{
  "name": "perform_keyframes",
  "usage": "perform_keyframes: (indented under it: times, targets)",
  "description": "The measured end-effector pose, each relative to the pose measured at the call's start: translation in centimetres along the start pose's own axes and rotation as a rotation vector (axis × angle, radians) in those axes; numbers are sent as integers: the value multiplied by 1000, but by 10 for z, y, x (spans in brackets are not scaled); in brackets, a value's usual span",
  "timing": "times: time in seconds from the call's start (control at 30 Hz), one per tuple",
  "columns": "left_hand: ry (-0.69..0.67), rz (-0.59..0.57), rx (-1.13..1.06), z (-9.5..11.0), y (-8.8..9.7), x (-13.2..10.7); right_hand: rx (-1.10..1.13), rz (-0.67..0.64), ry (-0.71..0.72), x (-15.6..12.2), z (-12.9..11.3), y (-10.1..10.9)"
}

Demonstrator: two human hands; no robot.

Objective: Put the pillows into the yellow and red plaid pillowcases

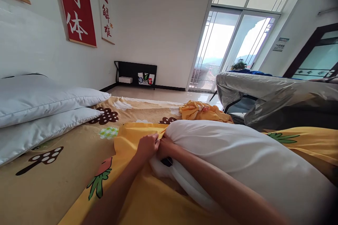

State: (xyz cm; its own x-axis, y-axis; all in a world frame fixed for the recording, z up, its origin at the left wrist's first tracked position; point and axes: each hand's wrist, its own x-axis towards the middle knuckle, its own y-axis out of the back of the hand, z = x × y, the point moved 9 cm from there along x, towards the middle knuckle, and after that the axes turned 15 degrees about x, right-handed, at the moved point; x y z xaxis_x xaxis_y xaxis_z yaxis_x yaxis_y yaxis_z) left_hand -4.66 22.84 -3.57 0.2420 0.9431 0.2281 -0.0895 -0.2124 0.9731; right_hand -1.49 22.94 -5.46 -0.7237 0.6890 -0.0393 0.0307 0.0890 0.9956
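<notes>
My left hand (148,145) is closed on the edge of a yellow quilt cover (137,133) printed with fruit and green leaves. Pressed against it, my right hand (166,147) is closed at the near corner of a puffy white quilt (221,147), where quilt and cover meet. Its fingertips are mostly hidden, so how much cover they also pinch is unclear. The quilt bulges away to the right, over the yellow cloth. A small dark object (167,162) shows below my right wrist; I cannot make out what it is.
White pillows (52,101) are stacked at the left on a tan mushroom-print sheet (79,154). A bunched yellow cloth (203,111) lies at the bed's far edge. Plastic-covered furniture (264,87) stands at the right. A low black shelf (136,68) is by the far wall.
</notes>
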Motion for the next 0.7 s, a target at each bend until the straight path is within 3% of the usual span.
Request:
perform_keyframes:
  times: [0.1, 0.17, 0.33, 0.43, 0.5, 0.63, 0.7]
  targets:
    - [-22, -38, 10, -8, -1, 0, -35, -38, -78, -6, -1, 4]
    - [-73, -63, 13, -10, -2, -1, -76, -23, -95, -20, -14, 6]
    - [-184, -112, 44, -8, -7, -6, -143, 242, 9, -94, -62, -1]
    - [-235, -115, 73, 0, -3, -12, -204, 376, 62, -142, -67, -11]
    - [-281, -51, 65, 8, 14, -17, -234, 421, 72, -164, -60, -13]
    - [-413, 237, -113, 31, 77, -49, -55, 422, 122, -177, -37, 2]
    - [-498, 238, -133, 50, 90, -74, 114, 329, 175, -171, -28, 8]
